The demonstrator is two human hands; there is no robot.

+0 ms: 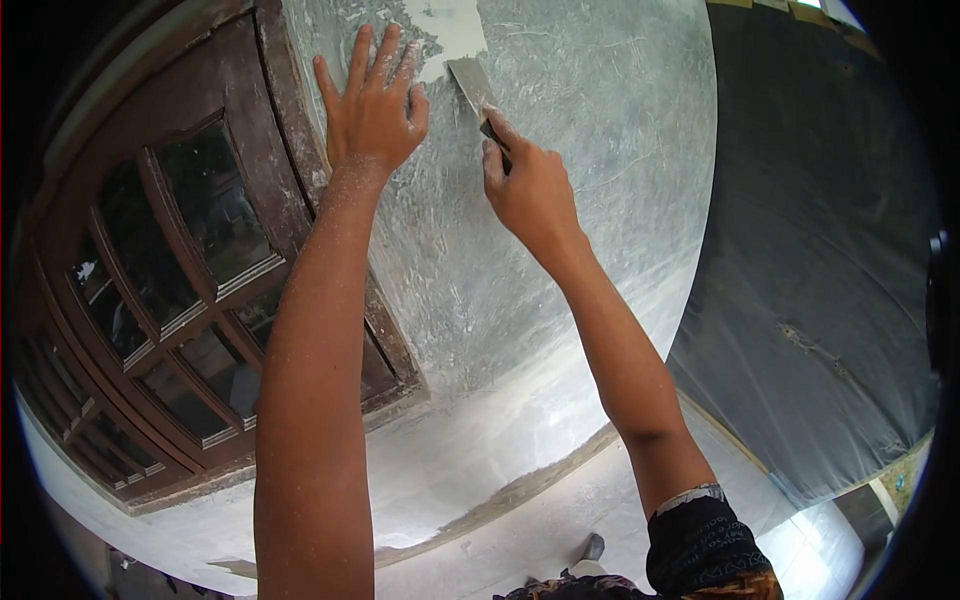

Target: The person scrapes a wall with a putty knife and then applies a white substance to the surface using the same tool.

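Observation:
My left hand (372, 115) lies with its fingers spread against the grey wall (560, 130), close to the window frame; white powder coats the fingers. In my right hand (530, 185) is a putty knife (474, 88) with a dark handle, my index finger stretched along it. The blade's wide edge touches the wall at the lower border of a white putty patch (448, 30). Between my two hands is a short stretch of wall.
A brown wooden window (165, 270) with several glass panes fills the left side. Dark sheeting (810, 230) hangs at the right. Below, the pale floor (590, 500) meets the wall, and a shoe (592, 547) shows near the bottom.

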